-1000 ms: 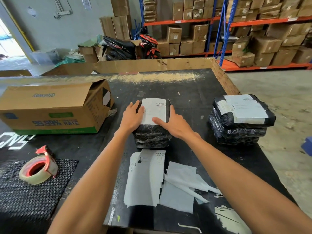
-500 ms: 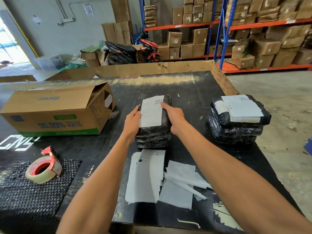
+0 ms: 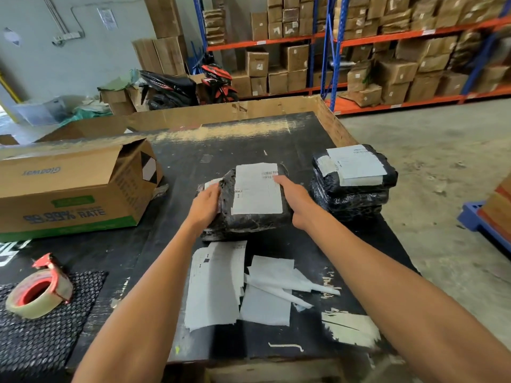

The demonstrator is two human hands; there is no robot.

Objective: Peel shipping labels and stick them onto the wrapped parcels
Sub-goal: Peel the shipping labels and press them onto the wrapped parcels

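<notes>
A black-wrapped parcel (image 3: pixel 249 222) sits mid-table, its far end tipped up toward me, with a white shipping label (image 3: pixel 257 189) stuck on top. My left hand (image 3: pixel 206 205) grips the parcel's left edge, fingers curled round the wrap. My right hand (image 3: pixel 297 200) holds the right edge, with the index finger lying on the label's upper right corner. To the right, a stack of labelled black parcels (image 3: pixel 354 189) stands close by. Label sheets (image 3: pixel 213 286) and peeled backing papers (image 3: pixel 268 308) lie on the table in front of me.
An open cardboard box (image 3: pixel 69 189) lies on its side at the left. A tape roll in a red dispenser (image 3: pixel 38 294) rests on a dark mesh mat (image 3: pixel 41 341). The black table (image 3: pixel 249 139) has a cardboard rim at the back. A blue pallet (image 3: pixel 475 217) stands on the floor at right.
My hands went from pressing the label flat to gripping the parcel's sides. The parcel has tipped up toward me and shifted a little to the right.
</notes>
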